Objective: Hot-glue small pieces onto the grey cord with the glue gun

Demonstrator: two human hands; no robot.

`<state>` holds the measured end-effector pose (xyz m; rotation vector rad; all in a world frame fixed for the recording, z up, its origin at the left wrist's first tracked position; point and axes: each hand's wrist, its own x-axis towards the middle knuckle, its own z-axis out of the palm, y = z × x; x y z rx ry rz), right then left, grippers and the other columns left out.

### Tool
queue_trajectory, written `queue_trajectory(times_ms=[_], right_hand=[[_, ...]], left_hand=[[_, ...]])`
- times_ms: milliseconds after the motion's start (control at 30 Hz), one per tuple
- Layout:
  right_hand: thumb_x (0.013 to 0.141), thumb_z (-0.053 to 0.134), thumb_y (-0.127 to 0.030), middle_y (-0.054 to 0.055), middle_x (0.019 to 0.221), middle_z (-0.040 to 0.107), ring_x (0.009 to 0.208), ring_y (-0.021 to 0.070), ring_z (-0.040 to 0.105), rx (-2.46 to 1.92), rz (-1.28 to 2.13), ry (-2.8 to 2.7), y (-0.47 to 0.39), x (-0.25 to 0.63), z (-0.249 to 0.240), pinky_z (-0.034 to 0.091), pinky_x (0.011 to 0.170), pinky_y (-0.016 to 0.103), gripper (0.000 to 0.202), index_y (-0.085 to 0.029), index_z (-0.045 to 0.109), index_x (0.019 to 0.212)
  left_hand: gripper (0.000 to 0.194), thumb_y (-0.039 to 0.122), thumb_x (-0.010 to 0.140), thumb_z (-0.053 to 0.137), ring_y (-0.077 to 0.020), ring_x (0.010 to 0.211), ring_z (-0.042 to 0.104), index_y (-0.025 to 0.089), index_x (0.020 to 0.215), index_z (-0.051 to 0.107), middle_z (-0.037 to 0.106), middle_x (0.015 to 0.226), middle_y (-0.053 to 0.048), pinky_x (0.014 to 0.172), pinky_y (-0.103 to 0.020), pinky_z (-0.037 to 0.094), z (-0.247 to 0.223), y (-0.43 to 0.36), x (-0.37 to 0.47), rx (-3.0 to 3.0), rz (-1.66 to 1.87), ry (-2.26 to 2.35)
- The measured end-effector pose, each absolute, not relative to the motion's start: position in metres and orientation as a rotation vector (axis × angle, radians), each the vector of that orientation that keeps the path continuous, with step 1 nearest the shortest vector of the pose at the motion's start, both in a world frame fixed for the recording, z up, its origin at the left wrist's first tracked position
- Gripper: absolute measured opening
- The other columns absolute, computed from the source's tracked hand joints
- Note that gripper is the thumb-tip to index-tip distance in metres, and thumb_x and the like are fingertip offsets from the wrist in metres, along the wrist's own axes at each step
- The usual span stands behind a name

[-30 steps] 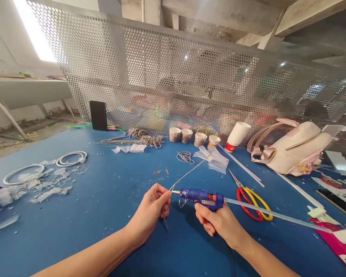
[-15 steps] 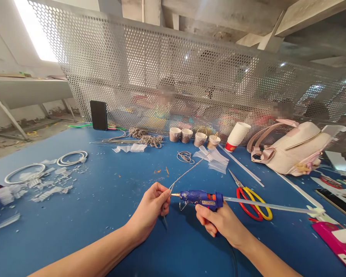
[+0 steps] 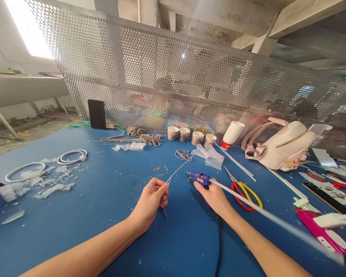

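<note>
Above the blue surface (image 3: 103, 231), left hand (image 3: 153, 198) pinches a thin cord (image 3: 177, 169), grip closed, thumb against fingers. Cord slants away, its far end near the plastic strips (image 3: 212, 157); a short tail hangs below the fingers. Right hand (image 3: 215, 198) has its grip wrapped round a purple glue gun (image 3: 198, 177), nozzle pointing left, apart from cord. Clear glue stick (image 3: 256, 207) pokes out the back, crossing above the right forearm. Scissors (image 3: 242, 191), red and yellow handles, lie just beyond that stick. Four small cups (image 3: 197, 137) stand in a row farther back; two white rings (image 3: 72, 157) lie at left among scraps.
</note>
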<state>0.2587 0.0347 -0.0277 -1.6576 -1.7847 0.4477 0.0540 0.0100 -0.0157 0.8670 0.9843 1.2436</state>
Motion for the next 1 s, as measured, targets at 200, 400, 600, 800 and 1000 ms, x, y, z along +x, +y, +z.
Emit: queue_trajectory(times_ms=[200,400,600,800,1000], right_hand=[[0.075,0.059,-0.046,0.006,0.079,0.06,0.078,0.0252,0.054,-1.701,0.222,-1.796,-0.007,0.279,-0.018,0.041,0.074,0.037,0.025,-0.021,0.056,0.08],[0.084,0.051,-0.031,0.0,0.068,0.052,0.061,0.0149,0.049,-1.418,0.787,-1.912,-0.053,0.248,-0.002,0.041,0.058,0.026,0.017,-0.022,0.049,0.07],[0.077,0.06,-0.029,0.0,0.077,0.058,0.067,0.0145,0.053,-1.284,0.995,-1.689,-0.017,0.187,-0.008,0.044,0.062,0.026,0.012,-0.02,0.056,0.083],[0.075,0.063,-0.043,0.003,0.08,0.061,0.071,0.0169,0.058,-1.186,1.089,-1.511,0.0,0.168,-0.018,0.046,0.062,0.027,0.029,-0.017,0.057,0.087],[0.072,0.068,-0.044,0.0,0.07,0.059,0.062,0.0158,0.058,-1.173,1.15,-1.419,-0.002,0.164,-0.021,0.046,0.057,0.027,0.032,-0.017,0.056,0.085]], left_hand=[[0.026,0.036,0.072,0.064,-0.0066,0.045,0.041,0.018,0.067,0.046,0.05,0.054,0.006,0.044,-0.02,0.03,-0.013,0.008,0.051,0.857,1.284,0.997],[0.027,0.037,0.071,0.065,-0.0067,0.044,0.043,0.019,0.067,0.046,0.05,0.054,0.006,0.044,-0.02,0.031,-0.015,0.005,0.058,0.854,1.284,0.972],[0.029,0.039,0.066,0.068,-0.007,0.043,0.043,0.018,0.065,0.048,0.05,0.051,0.007,0.043,-0.02,0.032,-0.009,0.001,0.057,0.839,1.334,0.985],[0.031,0.041,0.063,0.071,-0.0072,0.042,0.042,0.018,0.064,0.05,0.048,0.047,0.007,0.042,-0.019,0.033,-0.009,0.001,0.055,0.809,1.363,0.992],[0.031,0.042,0.063,0.071,-0.0083,0.045,0.044,0.018,0.066,0.052,0.051,0.05,0.005,0.044,-0.02,0.034,-0.013,0.0,0.057,0.806,1.378,1.024]])
